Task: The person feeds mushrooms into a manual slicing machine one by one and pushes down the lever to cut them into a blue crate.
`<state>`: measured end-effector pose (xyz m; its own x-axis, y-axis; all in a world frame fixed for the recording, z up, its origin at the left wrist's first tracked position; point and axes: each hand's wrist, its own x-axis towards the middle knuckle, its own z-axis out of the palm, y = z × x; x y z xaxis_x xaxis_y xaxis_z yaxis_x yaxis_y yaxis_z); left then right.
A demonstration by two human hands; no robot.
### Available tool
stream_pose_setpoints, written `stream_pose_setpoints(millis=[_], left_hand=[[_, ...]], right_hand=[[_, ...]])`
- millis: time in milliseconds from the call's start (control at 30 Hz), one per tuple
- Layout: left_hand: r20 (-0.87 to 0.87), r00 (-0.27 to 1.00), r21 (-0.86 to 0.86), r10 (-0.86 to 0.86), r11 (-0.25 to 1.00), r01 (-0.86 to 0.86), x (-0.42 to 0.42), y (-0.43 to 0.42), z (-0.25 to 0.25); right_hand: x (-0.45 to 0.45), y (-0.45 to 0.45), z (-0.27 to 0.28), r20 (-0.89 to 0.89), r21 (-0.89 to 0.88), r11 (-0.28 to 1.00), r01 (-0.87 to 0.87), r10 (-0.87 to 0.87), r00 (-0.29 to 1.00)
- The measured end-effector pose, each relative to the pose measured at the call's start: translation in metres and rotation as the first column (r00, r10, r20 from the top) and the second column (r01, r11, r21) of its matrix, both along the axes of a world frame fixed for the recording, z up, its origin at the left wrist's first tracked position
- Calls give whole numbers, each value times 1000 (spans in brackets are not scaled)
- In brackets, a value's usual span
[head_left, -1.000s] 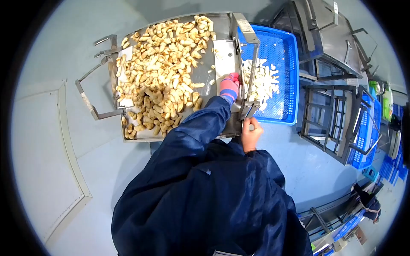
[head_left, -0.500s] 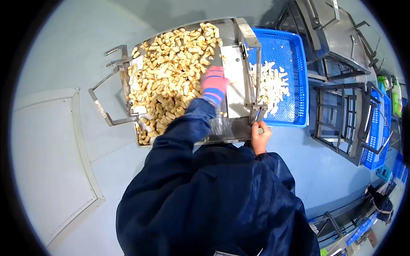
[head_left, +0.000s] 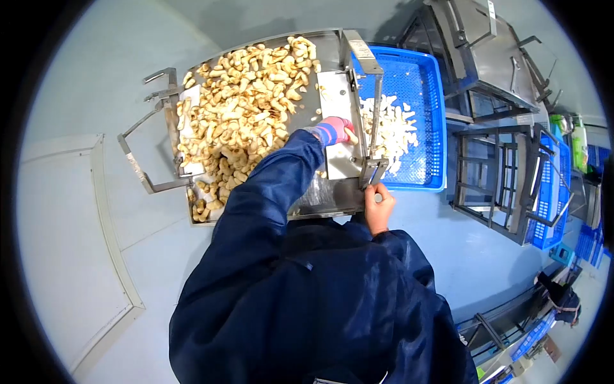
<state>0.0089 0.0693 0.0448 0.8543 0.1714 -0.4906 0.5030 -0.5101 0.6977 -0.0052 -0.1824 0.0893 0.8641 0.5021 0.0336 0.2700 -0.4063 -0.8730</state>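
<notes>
Head view: gloved left hand (head_left: 334, 130) pinched one tan knobbly piece (head_left: 351, 136) over white board (head_left: 342, 168), mid-frame; right hand (head_left: 380, 210) fisted round lever handle (head_left: 378, 198), just below. Seemingly lining up for cutting; next move likely called for left hand clear.

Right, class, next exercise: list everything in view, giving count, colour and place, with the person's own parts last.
Whole pieces: many, tan, heaped on the table
Held piece: one, tan, at the left fingertips
Cut pieces: many, whitish, in the crate
Crate: one, blue, right of the table
Table: one, grey, centre
Boards: two, white, table's left and right sides
Levers: two, grey, one at each side
Handle: one, greyish, in the right hand
Stands: at least two, grey, right
Panel: one, white, left
Far-right clutter: too small to count
Coat: one, navy, bottom centre
Left hand: one, pink-and-blue glove, over right board
Right hand: one, bare, below crate
</notes>
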Motion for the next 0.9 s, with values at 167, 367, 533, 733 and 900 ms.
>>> stream_pose_setpoints(millis=[167, 367, 533, 733, 900], left_hand=[[129, 865, -1, 485, 873, -488, 19, -20, -22], [253, 564, -380, 786, 617, -689, -7, -72, -40], [305, 439, -421, 845, 533, -733, -2, -88, -53], [267, 481, -390, 835, 550, -739, -1, -84, -43], [295, 596, -288, 747, 664, -690, -6, -80, -49]], right_hand=[[1, 3, 9, -17, 9, 1000, 9, -9, 1000], [5, 18, 38, -71, 92, 995, 43, -37, 997], [10, 23, 51, -83, 31, 999, 43, -40, 996], [-1, 5, 9, -54, 36, 999, -15, 17, 998], [4, 12, 34, -64, 11, 1000, 19, -18, 998]])
